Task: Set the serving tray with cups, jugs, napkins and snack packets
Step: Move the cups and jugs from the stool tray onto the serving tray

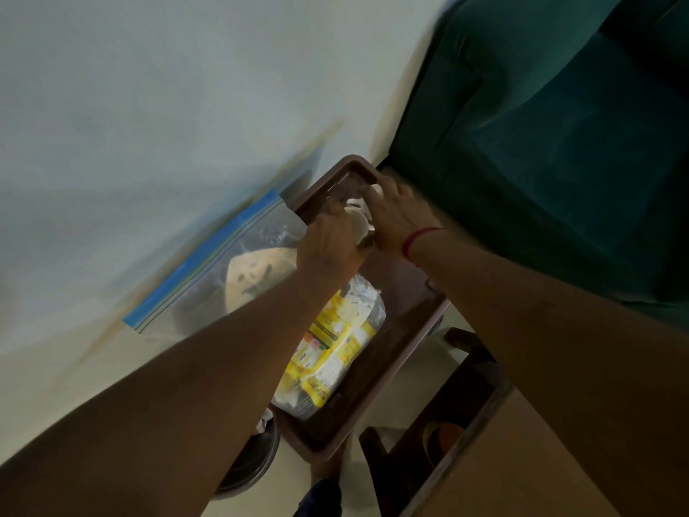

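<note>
A dark brown serving tray lies tilted across the middle of the view. A yellow and clear snack packet lies inside it. Over the tray's far end, my left hand and my right hand are closed together around small white cups. The cups are mostly hidden by my fingers, so their number and exact position are unclear. A red thread circles my right wrist.
A clear zip bag with a blue seal holds flatbread, left of the tray on the pale surface. A dark green sofa fills the upper right. A round metal dish and a dark wooden frame lie near the bottom.
</note>
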